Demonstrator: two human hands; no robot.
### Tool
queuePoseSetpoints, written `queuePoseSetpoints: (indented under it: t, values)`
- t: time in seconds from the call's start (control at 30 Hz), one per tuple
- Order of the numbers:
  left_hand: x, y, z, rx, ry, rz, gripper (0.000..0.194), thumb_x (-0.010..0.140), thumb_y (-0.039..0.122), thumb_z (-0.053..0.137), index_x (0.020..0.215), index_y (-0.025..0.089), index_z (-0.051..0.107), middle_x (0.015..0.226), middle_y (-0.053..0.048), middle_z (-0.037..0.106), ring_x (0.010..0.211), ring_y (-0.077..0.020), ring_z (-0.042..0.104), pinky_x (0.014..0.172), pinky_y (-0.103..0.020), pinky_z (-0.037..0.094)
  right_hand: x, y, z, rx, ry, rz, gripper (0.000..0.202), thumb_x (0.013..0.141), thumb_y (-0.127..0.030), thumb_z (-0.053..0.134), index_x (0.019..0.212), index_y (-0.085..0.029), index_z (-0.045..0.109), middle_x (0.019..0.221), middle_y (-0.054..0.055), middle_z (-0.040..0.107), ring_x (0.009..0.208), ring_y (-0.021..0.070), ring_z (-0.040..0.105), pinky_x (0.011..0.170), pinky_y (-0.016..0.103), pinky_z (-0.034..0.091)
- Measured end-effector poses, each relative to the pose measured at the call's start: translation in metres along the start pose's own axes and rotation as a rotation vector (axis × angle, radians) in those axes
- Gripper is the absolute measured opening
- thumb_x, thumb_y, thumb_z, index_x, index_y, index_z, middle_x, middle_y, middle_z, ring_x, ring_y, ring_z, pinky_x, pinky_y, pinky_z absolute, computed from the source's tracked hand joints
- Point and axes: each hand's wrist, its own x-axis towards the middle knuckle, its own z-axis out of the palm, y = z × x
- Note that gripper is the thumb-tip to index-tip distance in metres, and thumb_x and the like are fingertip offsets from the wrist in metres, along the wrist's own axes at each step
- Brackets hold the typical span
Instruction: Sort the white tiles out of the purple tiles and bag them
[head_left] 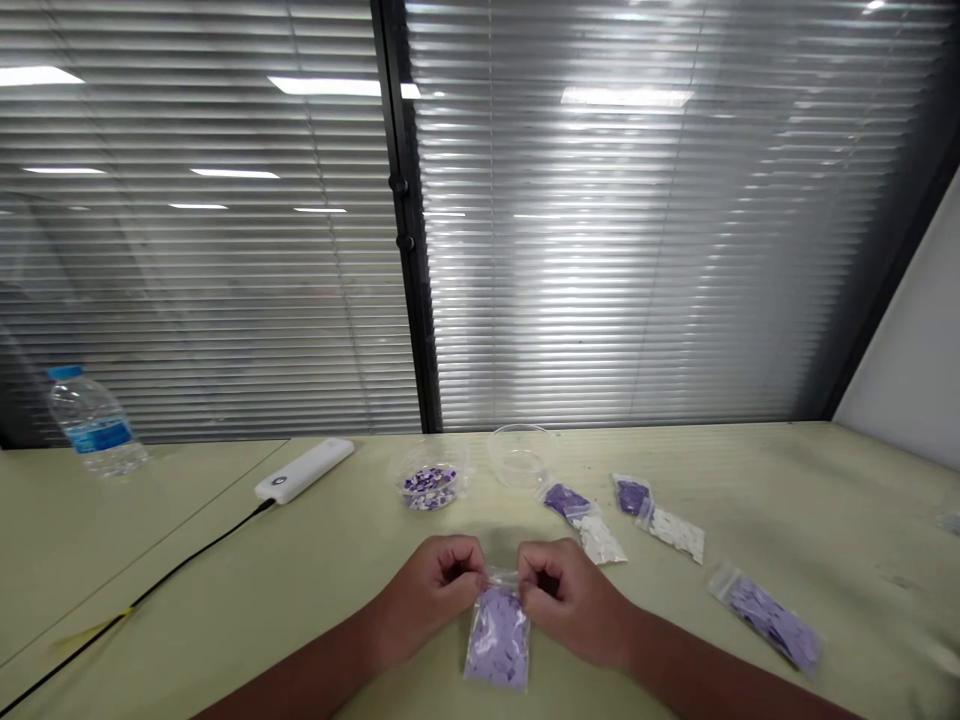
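A clear zip bag (498, 640) full of small light-purple pieces hangs or rests upright between my hands at the near middle of the table. My left hand (439, 595) pinches its top left corner, fingers curled in. At the top right corner, my right hand (566, 600) pinches the same bag. Whether the bag's seal is open I cannot tell. Beyond my right hand lie zip bags of white pieces (598, 538) and dark purple pieces (566, 500). A round clear tub (401, 468) holding purple and white bits stands beyond my left hand.
An empty-looking clear round container (523, 455) stands beside the tub. Further right are another purple bag (632, 494), a white one (675, 532) and a light-purple one (776, 620). On the left are a white power bank (307, 468), its black cable (191, 552) and a water bottle (97, 425).
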Motion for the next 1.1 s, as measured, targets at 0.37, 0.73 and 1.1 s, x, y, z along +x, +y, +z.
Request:
queuePoseSetpoints:
  t: [0.37, 0.73, 1.1]
  values:
    - [-0.0008, 0.0038, 0.0014, 0.018, -0.011, 0.008, 0.014, 0.076, 0.027, 0.056, 0.068, 0.016, 0.057, 0.064, 0.004, 0.046, 0.065, -0.0132, 0.039, 0.06, -0.025, 0.03, -0.0004, 0.0034, -0.001, -0.011, 0.011, -0.028, 0.013, 0.07, -0.009, 0.049, 0.063, -0.02, 0.045, 0.056, -0.007, 0.038, 0.055, 0.0093, 0.033, 0.052, 0.025, 0.023]
    - [-0.001, 0.0013, 0.0016, 0.023, -0.014, 0.015, 0.013, 0.077, 0.026, 0.058, 0.069, 0.016, 0.055, 0.063, 0.005, 0.042, 0.063, -0.0121, 0.035, 0.057, -0.025, 0.027, 0.0001, 0.0017, -0.0001, 0.0, 0.0, -0.023, 0.015, 0.069, -0.007, 0.05, 0.063, -0.019, 0.045, 0.056, -0.008, 0.038, 0.055, 0.0089, 0.032, 0.051, 0.025, 0.023]
    - [-0.0022, 0.0019, 0.002, 0.025, -0.017, 0.017, 0.013, 0.075, 0.027, 0.057, 0.068, 0.017, 0.053, 0.063, 0.006, 0.041, 0.063, -0.012, 0.035, 0.057, -0.024, 0.026, 0.0011, 0.0025, -0.0004, -0.026, -0.006, -0.014, 0.015, 0.068, -0.007, 0.051, 0.062, -0.019, 0.045, 0.055, -0.008, 0.038, 0.054, 0.0088, 0.032, 0.05, 0.025, 0.022]
